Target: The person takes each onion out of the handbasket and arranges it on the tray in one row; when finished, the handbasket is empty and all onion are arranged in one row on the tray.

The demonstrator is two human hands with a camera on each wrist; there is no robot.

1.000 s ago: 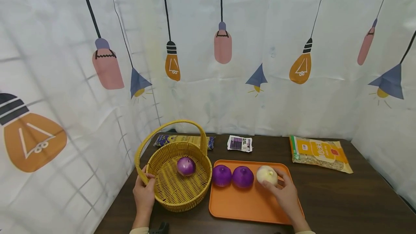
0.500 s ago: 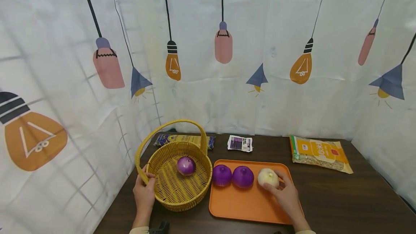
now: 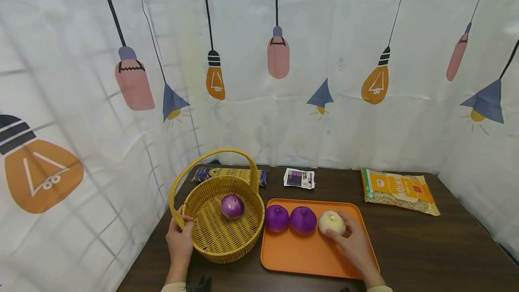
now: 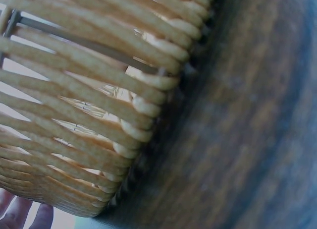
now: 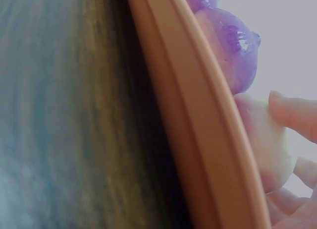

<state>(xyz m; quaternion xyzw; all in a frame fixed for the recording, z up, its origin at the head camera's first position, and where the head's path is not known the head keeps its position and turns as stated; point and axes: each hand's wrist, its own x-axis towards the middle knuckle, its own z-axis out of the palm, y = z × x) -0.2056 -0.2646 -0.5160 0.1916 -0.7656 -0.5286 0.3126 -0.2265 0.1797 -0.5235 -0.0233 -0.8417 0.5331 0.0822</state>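
My left hand [image 3: 179, 242] grips the left side of a yellow woven basket [image 3: 220, 256], by the foot of its tall handle. One shiny purple onion [image 3: 232, 207] lies inside the basket. To the right, an orange tray [image 3: 308, 256] bears two more purple onions, the left purple onion [image 3: 277, 218] and the right purple onion [image 3: 303, 220]. Beside them is a white onion [image 3: 330, 222], held between thumb and fingers of my right hand [image 3: 354, 244]. In the right wrist view the white onion [image 5: 270, 144] sits behind the tray's raised rim.
Behind the basket lies a blue and yellow packet [image 3: 239, 175]. A small white and purple packet [image 3: 299, 178] is at the table's back. A yellow bag of grain [image 3: 399, 191] lies at the back right of the dark wooden table [image 3: 425, 247]. A printed curtain surrounds it.
My right hand and the white onion have shifted slightly left, nearer the right purple onion, since half a second ago. The left hand and basket have kept their place.
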